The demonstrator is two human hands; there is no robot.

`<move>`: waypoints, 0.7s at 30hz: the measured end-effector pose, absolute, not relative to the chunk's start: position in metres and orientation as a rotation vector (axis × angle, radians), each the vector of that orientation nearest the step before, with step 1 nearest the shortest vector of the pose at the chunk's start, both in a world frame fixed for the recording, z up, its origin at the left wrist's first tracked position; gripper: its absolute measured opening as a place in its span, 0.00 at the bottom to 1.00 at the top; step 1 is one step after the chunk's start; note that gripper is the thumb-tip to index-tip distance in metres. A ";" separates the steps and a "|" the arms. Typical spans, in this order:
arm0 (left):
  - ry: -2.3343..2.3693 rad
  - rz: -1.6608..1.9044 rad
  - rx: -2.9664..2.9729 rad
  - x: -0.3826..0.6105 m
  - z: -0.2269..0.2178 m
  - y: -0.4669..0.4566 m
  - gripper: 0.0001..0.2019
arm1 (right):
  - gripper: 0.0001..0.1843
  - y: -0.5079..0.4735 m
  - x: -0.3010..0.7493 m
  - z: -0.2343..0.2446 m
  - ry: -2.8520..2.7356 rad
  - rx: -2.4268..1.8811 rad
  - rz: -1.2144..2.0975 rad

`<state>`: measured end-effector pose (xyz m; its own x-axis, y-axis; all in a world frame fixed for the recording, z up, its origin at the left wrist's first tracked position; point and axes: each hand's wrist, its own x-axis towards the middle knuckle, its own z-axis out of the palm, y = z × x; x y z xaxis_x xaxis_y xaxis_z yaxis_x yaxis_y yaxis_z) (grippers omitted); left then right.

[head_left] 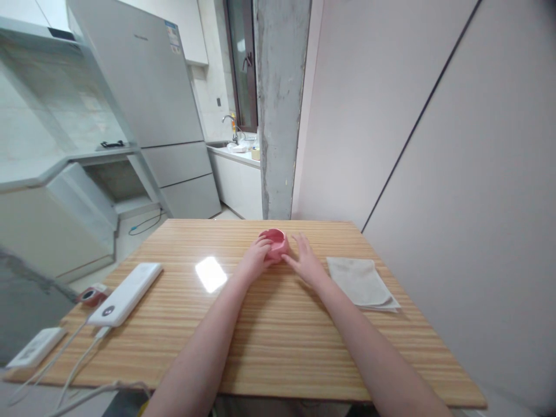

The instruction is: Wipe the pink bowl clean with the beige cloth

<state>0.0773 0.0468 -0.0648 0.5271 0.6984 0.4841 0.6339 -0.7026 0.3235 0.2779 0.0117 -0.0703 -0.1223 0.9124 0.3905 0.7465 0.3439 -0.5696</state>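
Note:
A small pink cup (274,240) stands upright on the wooden table (260,336), toward its far edge. My left hand (255,258) curls against the cup's left side, fingers wrapped onto it. My right hand (304,260) lies just right of the cup with its fingers stretched out and spread, the fingertips close to the cup's side; whether they touch it is unclear.
A folded beige cloth (362,282) lies to the right of my right hand. At the left are a white power bank (127,292), a small red device (91,296), a white box (37,346) and cables (78,365). Wall on the right, kitchen beyond.

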 end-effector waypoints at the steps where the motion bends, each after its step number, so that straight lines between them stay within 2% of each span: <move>1: 1.289 0.939 2.611 0.068 -0.061 0.048 0.08 | 0.29 0.013 0.287 -0.067 -1.886 -1.581 0.237; 2: 1.450 0.968 2.561 0.057 -0.056 0.048 0.08 | 0.30 0.013 0.296 -0.064 -1.853 -1.737 0.177; 5: 2.066 1.061 2.282 0.023 -0.040 0.044 0.08 | 0.24 0.013 0.320 -0.054 -1.748 -2.196 0.106; 9: 2.686 1.032 1.746 -0.006 -0.037 0.036 0.13 | 0.19 0.009 0.335 -0.047 -1.719 -2.423 0.075; 15: 2.831 0.875 1.601 -0.009 -0.057 0.033 0.14 | 0.23 0.012 0.352 -0.054 -1.676 -2.410 0.307; 21: 2.813 0.899 1.585 -0.009 -0.052 0.031 0.17 | 0.08 0.021 0.357 -0.063 -1.702 -2.148 0.552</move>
<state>-0.0087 0.0312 -0.0520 -0.5359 0.7292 0.4255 0.8408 0.4153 0.3472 0.3568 0.0209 -0.0627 0.2053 0.9747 -0.0879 0.8409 -0.2216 -0.4937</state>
